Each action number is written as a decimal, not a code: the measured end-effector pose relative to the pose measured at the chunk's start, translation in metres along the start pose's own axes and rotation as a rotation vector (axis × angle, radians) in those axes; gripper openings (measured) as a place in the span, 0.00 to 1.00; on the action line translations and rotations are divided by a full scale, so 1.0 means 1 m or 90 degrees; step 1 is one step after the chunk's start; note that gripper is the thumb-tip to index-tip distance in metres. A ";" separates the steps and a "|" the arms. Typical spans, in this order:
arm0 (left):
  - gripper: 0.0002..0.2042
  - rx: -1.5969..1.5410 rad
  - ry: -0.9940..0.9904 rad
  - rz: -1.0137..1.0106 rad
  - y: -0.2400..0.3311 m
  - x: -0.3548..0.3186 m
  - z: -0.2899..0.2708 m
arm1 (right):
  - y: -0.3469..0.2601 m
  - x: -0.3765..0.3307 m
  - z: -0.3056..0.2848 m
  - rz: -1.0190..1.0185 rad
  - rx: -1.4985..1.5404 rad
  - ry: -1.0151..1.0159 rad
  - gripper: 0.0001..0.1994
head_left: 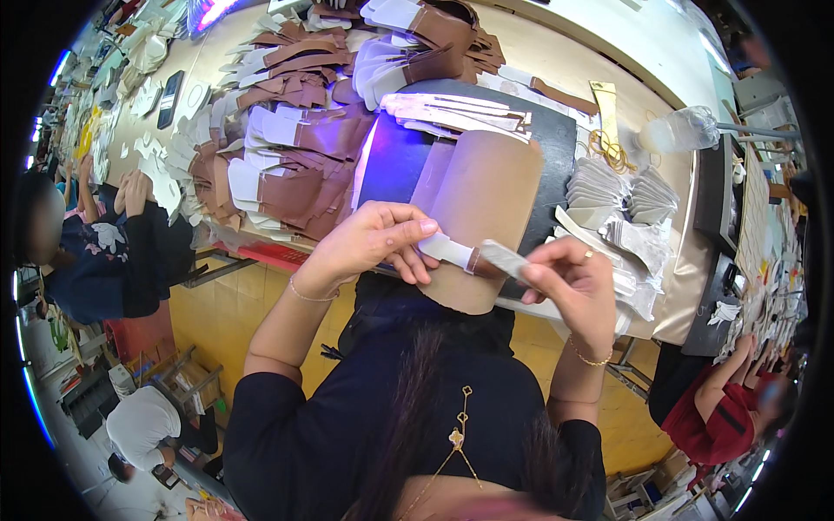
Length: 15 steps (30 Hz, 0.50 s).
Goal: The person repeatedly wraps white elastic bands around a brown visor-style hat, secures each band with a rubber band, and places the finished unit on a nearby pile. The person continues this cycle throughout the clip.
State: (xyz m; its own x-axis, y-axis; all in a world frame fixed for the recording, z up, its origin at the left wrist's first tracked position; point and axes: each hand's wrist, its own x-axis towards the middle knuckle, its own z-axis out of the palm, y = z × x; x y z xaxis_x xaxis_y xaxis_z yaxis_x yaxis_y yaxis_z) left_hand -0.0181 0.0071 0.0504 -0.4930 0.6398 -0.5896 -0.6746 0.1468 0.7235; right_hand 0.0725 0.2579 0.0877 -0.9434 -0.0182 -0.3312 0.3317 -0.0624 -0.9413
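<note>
My left hand pinches the white end of a small white-and-brown leather piece between thumb and fingers. This piece lies across the near part of a curved tan board. In my right hand is a small whitish-grey flat strip, gripped between thumb and fingers. Its far end hangs over the brown end of the leather piece; I cannot tell whether the two touch. Beyond the tan board, a bundle of pale strips lies on a black mat.
Piles of brown-and-white leather pieces cover the table's left and far side. At right are stacks of grey-white pieces, a yellow strip and a clear plastic bottle. A phone lies far left. Other people sit at both sides.
</note>
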 end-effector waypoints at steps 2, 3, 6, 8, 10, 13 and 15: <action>0.18 -0.002 -0.012 0.007 -0.002 0.000 -0.002 | -0.007 0.009 0.014 0.088 -0.051 -0.043 0.06; 0.19 0.006 -0.009 0.001 -0.003 0.000 -0.002 | -0.010 0.012 0.018 0.100 -0.076 -0.062 0.07; 0.22 -0.001 -0.010 0.025 -0.003 -0.001 -0.001 | -0.018 0.019 0.030 0.142 -0.151 -0.090 0.09; 0.24 -0.002 -0.013 0.023 -0.002 -0.002 -0.001 | -0.018 0.024 0.036 0.137 -0.170 -0.096 0.09; 0.25 -0.001 -0.014 0.024 -0.002 -0.004 -0.001 | -0.017 0.027 0.040 0.149 -0.190 -0.088 0.09; 0.24 -0.004 -0.020 0.026 -0.001 -0.005 -0.002 | -0.014 0.030 0.043 0.158 -0.207 -0.082 0.09; 0.23 -0.019 -0.033 0.026 -0.001 -0.006 -0.003 | -0.013 0.030 0.044 0.160 -0.211 -0.077 0.09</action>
State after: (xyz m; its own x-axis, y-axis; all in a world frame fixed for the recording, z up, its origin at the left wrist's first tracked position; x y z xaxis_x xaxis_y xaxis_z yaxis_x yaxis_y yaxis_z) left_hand -0.0167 0.0006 0.0521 -0.4924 0.6831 -0.5394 -0.6706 0.0973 0.7354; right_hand 0.0402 0.2145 0.0926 -0.8205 -0.1101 -0.5610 0.5155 0.2818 -0.8092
